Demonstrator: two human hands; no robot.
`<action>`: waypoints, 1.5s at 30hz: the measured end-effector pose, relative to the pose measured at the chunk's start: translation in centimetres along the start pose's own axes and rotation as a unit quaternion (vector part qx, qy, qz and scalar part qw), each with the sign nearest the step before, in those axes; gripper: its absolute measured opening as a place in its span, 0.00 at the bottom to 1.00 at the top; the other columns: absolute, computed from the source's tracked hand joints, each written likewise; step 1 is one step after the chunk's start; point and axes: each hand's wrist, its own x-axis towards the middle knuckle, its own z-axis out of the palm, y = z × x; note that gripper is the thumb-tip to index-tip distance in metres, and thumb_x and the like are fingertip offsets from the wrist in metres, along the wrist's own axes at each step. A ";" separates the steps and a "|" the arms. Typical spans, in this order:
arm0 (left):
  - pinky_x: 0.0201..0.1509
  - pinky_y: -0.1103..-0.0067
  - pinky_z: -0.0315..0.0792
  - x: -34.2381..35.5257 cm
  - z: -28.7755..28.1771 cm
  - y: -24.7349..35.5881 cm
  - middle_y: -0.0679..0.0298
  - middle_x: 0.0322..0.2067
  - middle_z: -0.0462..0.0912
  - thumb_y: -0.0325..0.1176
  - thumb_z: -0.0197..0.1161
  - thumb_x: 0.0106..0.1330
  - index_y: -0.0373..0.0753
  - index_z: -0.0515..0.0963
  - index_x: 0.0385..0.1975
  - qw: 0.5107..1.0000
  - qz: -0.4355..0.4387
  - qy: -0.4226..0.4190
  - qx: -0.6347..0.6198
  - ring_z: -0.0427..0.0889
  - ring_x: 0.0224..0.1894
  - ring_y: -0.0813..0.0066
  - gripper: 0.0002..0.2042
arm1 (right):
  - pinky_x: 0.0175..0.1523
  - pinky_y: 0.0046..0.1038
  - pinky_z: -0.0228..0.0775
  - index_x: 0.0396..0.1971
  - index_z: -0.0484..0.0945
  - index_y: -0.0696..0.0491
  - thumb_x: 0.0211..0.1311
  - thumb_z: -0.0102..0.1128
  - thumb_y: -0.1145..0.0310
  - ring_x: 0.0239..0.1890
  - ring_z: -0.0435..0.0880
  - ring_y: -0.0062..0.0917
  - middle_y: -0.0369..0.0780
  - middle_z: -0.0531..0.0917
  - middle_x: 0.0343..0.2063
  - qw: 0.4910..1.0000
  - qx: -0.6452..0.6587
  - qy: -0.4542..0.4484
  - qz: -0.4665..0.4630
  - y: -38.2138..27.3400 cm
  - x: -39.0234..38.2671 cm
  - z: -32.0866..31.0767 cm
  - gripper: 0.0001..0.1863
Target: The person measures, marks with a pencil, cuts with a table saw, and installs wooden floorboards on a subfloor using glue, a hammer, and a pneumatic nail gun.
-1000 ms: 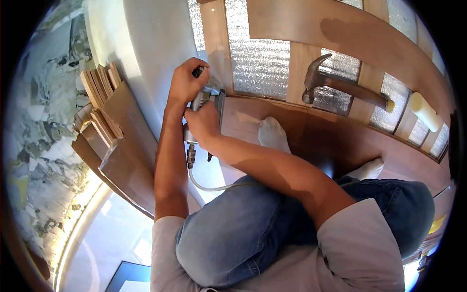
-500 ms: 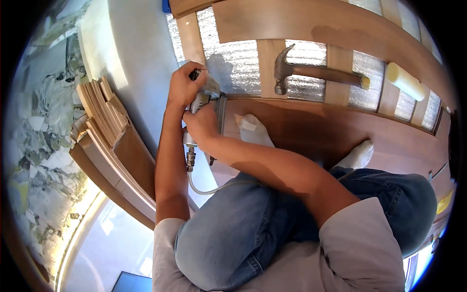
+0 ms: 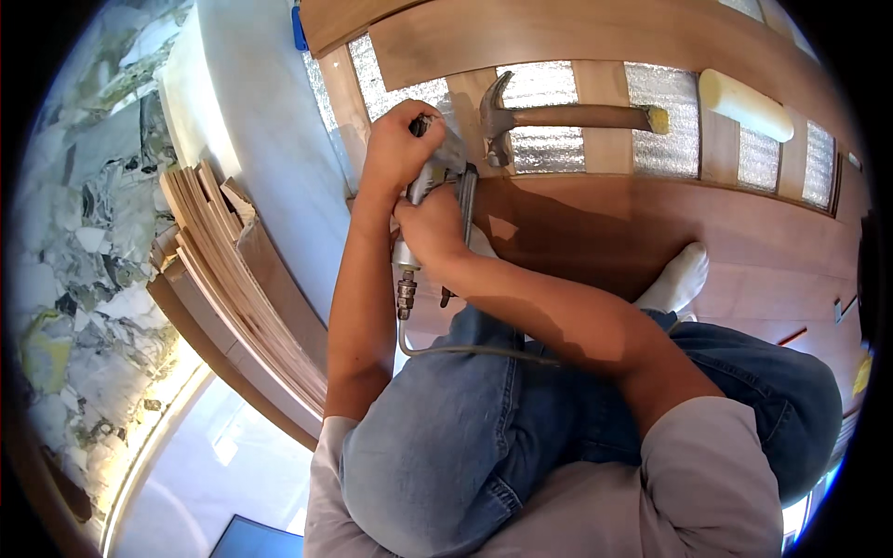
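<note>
The wooden door (image 3: 651,232) lies flat, and everything is placed from it. On its upper part, across the glass panels, lies a claw hammer (image 3: 558,119), head toward the left; right of the hammer, also on the door, lies a cylindrical roll (image 3: 744,104). At the door's left edge sits a pneumatic nail gun (image 3: 433,186), the left hand (image 3: 395,149) at its top, the right hand (image 3: 430,228) at its grip. Its air hose (image 3: 465,352) hangs below. A socked foot (image 3: 677,277) rests on the door's lower middle. Left of the door lies a stack of wooden trim strips (image 3: 233,279).
</note>
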 end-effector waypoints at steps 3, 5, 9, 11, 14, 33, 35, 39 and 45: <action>0.44 0.73 0.77 0.1 0.2 0.6 0.53 0.32 0.86 0.36 0.66 0.57 0.34 0.84 0.38 1.000 -0.001 -0.008 0.013 0.84 0.35 0.61 0.13 | 0.23 0.35 0.77 0.42 0.68 0.69 0.59 0.66 0.73 0.24 0.85 0.35 0.50 0.82 0.29 1.000 0.006 0.018 0.001 -0.6 -0.4 -0.4 0.20; 0.44 0.73 0.77 0.2 0.3 0.9 0.53 0.32 0.86 0.36 0.66 0.57 0.35 0.84 0.38 1.000 0.004 -0.014 0.019 0.85 0.35 0.61 0.13 | 0.24 0.35 0.77 0.43 0.67 0.70 0.58 0.67 0.72 0.25 0.86 0.35 0.49 0.82 0.29 1.000 0.021 0.020 0.010 -1.0 -0.6 -0.6 0.21; 0.43 0.72 0.77 0.4 0.6 1.6 0.53 0.31 0.86 0.37 0.66 0.57 0.34 0.84 0.37 0.999 0.006 -0.023 0.033 0.85 0.35 0.60 0.14 | 0.24 0.35 0.75 0.40 0.71 0.70 0.58 0.65 0.72 0.26 0.85 0.34 0.48 0.82 0.29 1.000 0.004 0.013 0.009 -0.6 -0.1 -1.2 0.18; 0.43 0.72 0.77 0.4 0.6 2.0 0.52 0.31 0.85 0.38 0.66 0.57 0.34 0.84 0.37 0.999 0.000 -0.030 0.037 0.85 0.35 0.60 0.14 | 0.24 0.35 0.75 0.39 0.72 0.69 0.58 0.64 0.73 0.26 0.85 0.33 0.47 0.82 0.29 1.000 -0.028 0.007 -0.008 -0.3 -0.2 -1.5 0.16; 0.44 0.72 0.77 0.7 0.8 1.5 0.52 0.33 0.86 0.37 0.66 0.57 0.35 0.84 0.37 0.998 0.010 -0.039 0.050 0.85 0.35 0.59 0.14 | 0.25 0.35 0.74 0.37 0.74 0.67 0.58 0.62 0.74 0.25 0.83 0.31 0.44 0.81 0.28 0.997 0.067 -0.041 0.015 -1.6 -0.5 -1.7 0.12; 0.44 0.75 0.76 -0.2 -4.7 1.5 0.56 0.34 0.85 0.37 0.67 0.60 0.35 0.83 0.39 0.996 0.023 0.072 0.050 0.83 0.36 0.70 0.13 | 0.31 0.38 0.81 0.46 0.66 0.75 0.54 0.64 0.69 0.27 0.89 0.42 0.58 0.84 0.30 0.988 -0.137 -0.075 -0.006 -5.3 -2.4 0.8 0.27; 0.44 0.77 0.75 -0.1 -7.7 2.7 0.62 0.35 0.85 0.40 0.64 0.67 0.36 0.83 0.43 0.993 0.028 0.111 0.005 0.81 0.38 0.74 0.14 | 0.30 0.36 0.81 0.47 0.63 0.78 0.54 0.63 0.70 0.24 0.88 0.42 0.58 0.84 0.30 0.981 -0.143 -0.128 -0.032 -6.8 -2.0 1.9 0.30; 0.51 0.77 0.75 0.3 -10.2 3.5 0.59 0.44 0.83 0.42 0.51 0.78 0.32 0.79 0.51 0.917 0.110 0.269 -0.274 0.81 0.43 0.74 0.19 | 0.29 0.34 0.80 0.30 0.76 0.72 0.52 0.68 0.64 0.25 0.90 0.37 0.53 0.84 0.19 0.868 -0.415 -0.195 -0.192 -13.3 1.4 1.1 0.22; 0.49 0.76 0.77 -1.6 -3.2 -6.8 0.57 0.40 0.86 0.45 0.55 0.75 0.29 0.79 0.47 0.942 -0.057 0.218 -0.249 0.86 0.39 0.69 0.21 | 0.39 0.43 0.78 0.73 0.50 0.54 0.57 0.67 0.65 0.30 0.86 0.45 0.55 0.83 0.33 0.686 -0.682 -0.149 -0.205 -24.6 -1.3 -9.1 0.47</action>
